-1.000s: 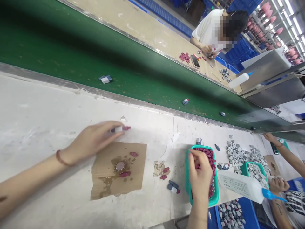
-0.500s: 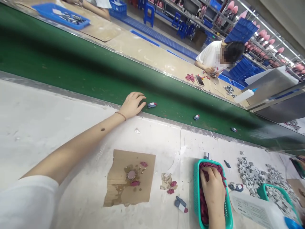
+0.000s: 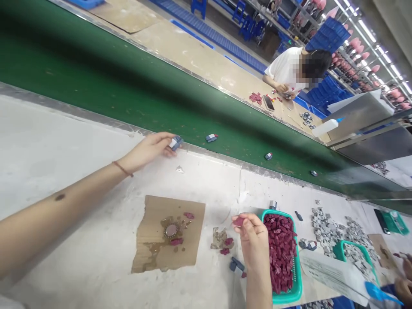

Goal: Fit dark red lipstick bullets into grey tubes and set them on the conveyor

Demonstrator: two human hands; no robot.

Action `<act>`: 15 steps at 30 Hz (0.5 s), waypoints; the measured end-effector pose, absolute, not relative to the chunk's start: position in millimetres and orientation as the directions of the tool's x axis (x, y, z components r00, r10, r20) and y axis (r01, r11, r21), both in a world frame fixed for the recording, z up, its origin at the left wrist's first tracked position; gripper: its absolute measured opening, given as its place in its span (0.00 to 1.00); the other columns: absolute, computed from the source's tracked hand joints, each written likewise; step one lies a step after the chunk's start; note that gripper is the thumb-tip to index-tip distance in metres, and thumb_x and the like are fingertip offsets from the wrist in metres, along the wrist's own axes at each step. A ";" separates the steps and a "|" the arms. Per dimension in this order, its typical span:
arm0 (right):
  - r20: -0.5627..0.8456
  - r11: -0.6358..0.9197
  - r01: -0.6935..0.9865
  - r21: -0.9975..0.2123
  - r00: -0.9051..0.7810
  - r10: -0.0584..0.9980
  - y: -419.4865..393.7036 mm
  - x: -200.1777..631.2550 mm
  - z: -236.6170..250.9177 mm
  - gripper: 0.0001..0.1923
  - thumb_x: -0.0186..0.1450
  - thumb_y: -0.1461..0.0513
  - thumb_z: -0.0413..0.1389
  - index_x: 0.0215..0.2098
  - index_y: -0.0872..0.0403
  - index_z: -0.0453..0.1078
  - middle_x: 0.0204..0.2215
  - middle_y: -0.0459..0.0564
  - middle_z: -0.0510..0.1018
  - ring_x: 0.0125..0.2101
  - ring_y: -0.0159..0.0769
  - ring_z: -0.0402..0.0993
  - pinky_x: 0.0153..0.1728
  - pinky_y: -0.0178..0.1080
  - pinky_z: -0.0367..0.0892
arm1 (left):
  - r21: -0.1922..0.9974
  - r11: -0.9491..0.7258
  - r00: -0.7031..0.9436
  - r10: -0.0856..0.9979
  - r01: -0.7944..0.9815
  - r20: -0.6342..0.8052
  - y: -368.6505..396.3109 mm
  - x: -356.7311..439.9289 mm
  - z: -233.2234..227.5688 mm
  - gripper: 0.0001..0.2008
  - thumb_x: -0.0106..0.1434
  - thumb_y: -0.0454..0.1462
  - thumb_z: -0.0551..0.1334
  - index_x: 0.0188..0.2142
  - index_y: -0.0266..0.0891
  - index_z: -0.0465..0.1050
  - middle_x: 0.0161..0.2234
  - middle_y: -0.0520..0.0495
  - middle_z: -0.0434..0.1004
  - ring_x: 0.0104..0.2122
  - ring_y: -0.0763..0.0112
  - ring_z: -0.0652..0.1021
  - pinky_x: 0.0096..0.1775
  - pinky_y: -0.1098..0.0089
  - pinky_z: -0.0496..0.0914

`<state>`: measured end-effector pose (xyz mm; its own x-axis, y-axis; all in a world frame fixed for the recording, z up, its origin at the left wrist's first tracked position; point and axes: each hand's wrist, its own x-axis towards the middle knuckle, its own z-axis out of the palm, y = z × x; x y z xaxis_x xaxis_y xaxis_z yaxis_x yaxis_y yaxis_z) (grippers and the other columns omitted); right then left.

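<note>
My left hand (image 3: 161,146) is closed on a small grey-and-white plastic part (image 3: 175,143), held above the near edge of the green conveyor belt. My right hand (image 3: 254,231) pinches a small dark-red plastic piece (image 3: 238,221) just left of a green basket (image 3: 298,274) heaped with similar red pieces (image 3: 280,249). Left of that hand, a torn piece of brown cardboard (image 3: 189,249) carries a round cap (image 3: 171,230), wet-looking stains and two red pieces. Between cardboard and hand, more red pieces (image 3: 228,241) lie on a stained scrap, with grey parts (image 3: 237,266) nearby.
The green belt (image 3: 112,86) runs across, bearing several assembled parts (image 3: 211,137). At right are a pile of light-grey pieces (image 3: 325,227), a second green basket (image 3: 341,249) and a blue-tipped bottle (image 3: 337,270). A co-worker (image 3: 289,68) sits across the belt; another person's hands (image 3: 404,283) show at lower right.
My left hand, open over the belt before, has closed on a grey-and-white part and drawn back. My right hand has come out of the basket leftward with a red piece.
</note>
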<state>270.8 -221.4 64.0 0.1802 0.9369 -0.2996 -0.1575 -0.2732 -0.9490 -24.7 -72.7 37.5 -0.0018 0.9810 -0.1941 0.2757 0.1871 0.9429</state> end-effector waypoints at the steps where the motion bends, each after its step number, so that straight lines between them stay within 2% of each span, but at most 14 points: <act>1: -0.313 -0.291 -0.149 -0.945 0.148 0.938 -219.3 263.5 59.7 0.16 0.53 0.51 0.68 0.28 0.54 0.77 0.23 0.49 0.81 0.22 0.33 0.76 0.25 0.34 0.73 | 0.952 0.217 0.027 0.973 0.217 -0.228 -85.6 -24.9 38.4 0.20 0.65 0.42 0.52 0.48 0.30 0.69 0.41 0.36 0.80 0.35 0.61 0.80 0.43 0.58 0.75; 5: -0.312 -0.311 -0.029 -0.950 0.020 0.950 -212.8 234.9 43.0 0.16 0.57 0.50 0.65 0.26 0.55 0.74 0.19 0.46 0.78 0.18 0.30 0.71 0.21 0.32 0.68 | 0.908 0.415 0.193 0.898 -0.065 -0.396 -134.3 -27.1 41.1 0.20 0.55 0.50 0.67 0.40 0.37 0.74 0.41 0.40 0.82 0.37 0.58 0.81 0.44 0.60 0.75; 8: -0.232 -0.209 0.185 -0.960 -0.114 0.966 -212.5 216.6 34.5 0.14 0.62 0.53 0.60 0.27 0.54 0.72 0.19 0.44 0.76 0.19 0.31 0.70 0.21 0.32 0.66 | 0.862 0.497 0.225 0.855 -0.098 -0.467 -161.1 -29.1 43.6 0.20 0.49 0.48 0.72 0.37 0.38 0.77 0.37 0.42 0.83 0.38 0.57 0.81 0.43 0.62 0.74; 11: -0.077 0.066 0.411 -0.909 -0.323 0.943 -215.8 202.1 28.6 0.11 0.67 0.58 0.55 0.30 0.53 0.73 0.24 0.47 0.78 0.25 0.34 0.73 0.26 0.34 0.68 | 0.867 0.481 0.179 0.871 -0.129 -0.457 -179.8 -29.8 43.0 0.16 0.49 0.46 0.72 0.33 0.38 0.77 0.35 0.43 0.83 0.41 0.58 0.80 0.46 0.63 0.72; 13: 0.039 0.283 0.454 -0.845 -0.475 0.879 -218.1 194.1 24.6 0.12 0.70 0.59 0.51 0.33 0.53 0.73 0.26 0.48 0.79 0.27 0.35 0.74 0.29 0.35 0.69 | 0.852 0.491 0.172 0.869 -0.180 -0.464 -188.9 -29.0 40.2 0.15 0.50 0.44 0.73 0.32 0.38 0.76 0.34 0.44 0.83 0.40 0.59 0.80 0.46 0.64 0.71; 15: 0.147 0.457 0.449 -0.768 -0.572 0.807 -219.2 187.6 20.8 0.15 0.73 0.60 0.46 0.35 0.54 0.72 0.25 0.50 0.78 0.26 0.35 0.74 0.29 0.36 0.69 | 0.828 0.509 0.167 0.861 -0.237 -0.481 -195.7 -27.4 36.4 0.15 0.49 0.43 0.73 0.33 0.39 0.74 0.31 0.46 0.82 0.36 0.62 0.80 0.42 0.67 0.72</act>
<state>187.6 -219.2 20.8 -0.5720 0.8071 0.1465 0.4485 0.4573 -0.7679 -27.4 -195.7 36.4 0.1670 0.8606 -0.4811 -0.2372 0.5087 0.8276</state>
